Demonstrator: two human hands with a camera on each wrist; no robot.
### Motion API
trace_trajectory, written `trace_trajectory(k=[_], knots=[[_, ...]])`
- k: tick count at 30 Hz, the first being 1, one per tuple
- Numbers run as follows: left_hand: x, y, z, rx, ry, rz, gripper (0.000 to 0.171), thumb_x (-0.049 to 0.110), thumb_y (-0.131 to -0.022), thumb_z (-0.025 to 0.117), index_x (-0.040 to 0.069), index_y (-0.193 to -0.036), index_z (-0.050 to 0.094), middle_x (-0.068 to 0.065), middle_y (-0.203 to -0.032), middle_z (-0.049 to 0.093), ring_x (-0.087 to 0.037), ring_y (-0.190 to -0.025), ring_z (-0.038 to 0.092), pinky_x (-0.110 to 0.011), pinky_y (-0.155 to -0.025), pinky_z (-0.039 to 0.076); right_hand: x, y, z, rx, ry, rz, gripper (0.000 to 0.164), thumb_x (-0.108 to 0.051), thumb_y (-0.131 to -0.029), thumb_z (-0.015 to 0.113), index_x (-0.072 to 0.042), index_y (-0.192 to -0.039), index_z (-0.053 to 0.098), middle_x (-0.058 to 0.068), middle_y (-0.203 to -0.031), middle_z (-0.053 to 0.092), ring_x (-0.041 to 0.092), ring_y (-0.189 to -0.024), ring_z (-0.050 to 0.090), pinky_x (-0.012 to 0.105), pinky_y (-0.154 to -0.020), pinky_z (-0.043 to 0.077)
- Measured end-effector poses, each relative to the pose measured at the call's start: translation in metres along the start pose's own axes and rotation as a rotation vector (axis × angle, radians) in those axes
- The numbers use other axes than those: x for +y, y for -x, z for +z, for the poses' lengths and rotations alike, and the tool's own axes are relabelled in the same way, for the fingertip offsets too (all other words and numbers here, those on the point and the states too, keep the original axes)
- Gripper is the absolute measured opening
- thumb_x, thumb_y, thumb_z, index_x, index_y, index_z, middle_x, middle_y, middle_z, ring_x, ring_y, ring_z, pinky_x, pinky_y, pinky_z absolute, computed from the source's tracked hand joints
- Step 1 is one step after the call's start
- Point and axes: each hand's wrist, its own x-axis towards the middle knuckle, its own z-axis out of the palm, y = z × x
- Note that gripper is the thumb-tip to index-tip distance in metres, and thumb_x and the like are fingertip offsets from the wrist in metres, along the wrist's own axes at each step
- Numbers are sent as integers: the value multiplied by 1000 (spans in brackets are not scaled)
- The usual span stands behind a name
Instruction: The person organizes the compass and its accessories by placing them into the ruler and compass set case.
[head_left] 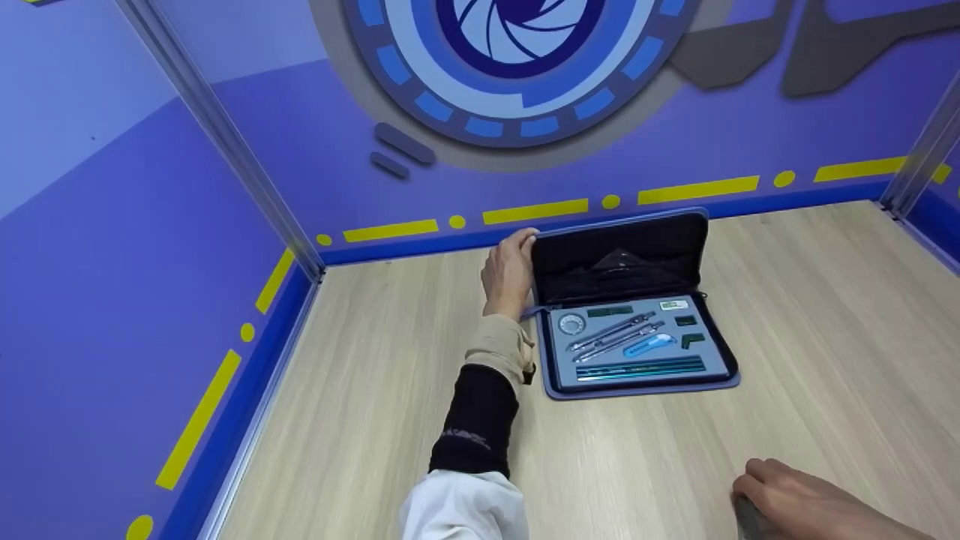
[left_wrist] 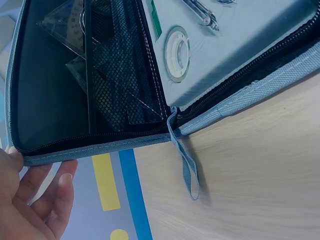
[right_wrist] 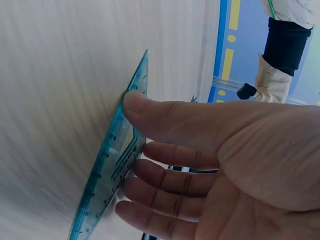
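Note:
An open zip-up case (head_left: 637, 392) of drawing tools lies on the table, its dark lid (head_left: 570, 262) raised toward the back wall. My left hand (head_left: 508, 276) pinches the lid's upper left corner between thumb and fingers. Behind the mesh pocket (left_wrist: 140, 85) in the lid, a clear plastic piece (left_wrist: 62, 25) with markings shows. In my right hand (head_left: 799, 495), low at the right and apart from the case, is a clear set square (right_wrist: 102, 150) with a teal scaled edge. The thumb presses one face of it while the fingertips lie against the other.
The case's grey insert holds metal compasses (head_left: 615, 337), striped pencils (head_left: 641, 369), a light blue cutter (head_left: 649, 345), a round white ring (head_left: 571, 324) and small green pieces. A fabric loop (left_wrist: 187, 170) hangs at the hinge. Blue panels (head_left: 270, 172) enclose the wooden table (head_left: 375, 420).

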Motion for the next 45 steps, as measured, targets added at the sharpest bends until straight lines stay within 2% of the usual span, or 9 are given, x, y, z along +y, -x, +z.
trace_trajectory(k=[12,18,22,25,28,32,39,42,45], knots=[[-1,-1,1,6,-3,7,30,34,-108,50,32,-129,71,2,-119,76,-23,-91,72,-41,-72,56,0,-1,-2,-18,-28,-73,55,-68,-73,81,-22,-100,67,-10,-99,47,0,-81,40,22,-67,51],[-1,0,1,8,-6,16,30,34,-108,50,31,-129,71,1,-115,76,-22,-88,71,-40,-71,56,-4,-1,0,38,-6,-132,24,-27,-76,89,-23,-87,68,-11,-94,51,-2,-79,42,21,-65,52],[-2,0,0,13,-3,19,30,34,-108,50,31,-129,71,0,-111,76,-23,-86,71,-40,-70,56,-5,-2,2,92,25,-175,27,-5,-70,87,-22,-82,68,-12,-88,51,-2,-77,41,22,-62,48],[-2,0,1,15,-7,17,30,35,-108,50,32,-128,71,1,-110,77,-23,-86,71,-41,-71,55,-3,-2,1,67,12,-175,24,-31,-77,88,-23,-86,67,-11,-90,49,-2,-77,40,21,-61,47],[-2,-1,1,17,-7,21,29,35,-108,50,32,-127,71,1,-111,77,-23,-89,72,-41,-72,56,-2,-3,-3,-5,-66,-109,43,-58,-73,85,-26,-94,64,-7,-94,46,0,-79,40,22,-64,47],[-2,-1,1,11,5,29,29,33,-108,50,31,-127,72,1,-112,77,-22,-90,72,-40,-73,56,-3,-4,-9,-81,-171,8,56,-63,-68,86,-26,-103,62,-2,-97,42,3,-82,43,25,-68,48],[-1,-1,1,9,2,15,29,34,-108,50,31,-127,72,2,-116,76,-23,-91,72,-41,-73,56,-10,-7,-13,-110,-217,55,26,-23,-77,89,-31,-89,68,-4,-93,45,3,-76,47,21,-65,47],[-1,-2,1,12,-5,7,28,34,-108,51,32,-127,72,4,-119,76,-23,-94,72,-42,-74,56,-15,-12,-17,-114,-222,87,33,0,-75,83,-31,-79,73,-3,-89,48,5,-74,48,22,-64,48],[-1,-2,1,16,-3,8,28,34,-108,51,32,-126,72,4,-120,76,-24,-94,73,-42,-74,56,-15,-12,-24,-105,-216,39,32,2,-78,80,-29,-77,77,-6,-85,50,2,-71,50,20,-62,50]])
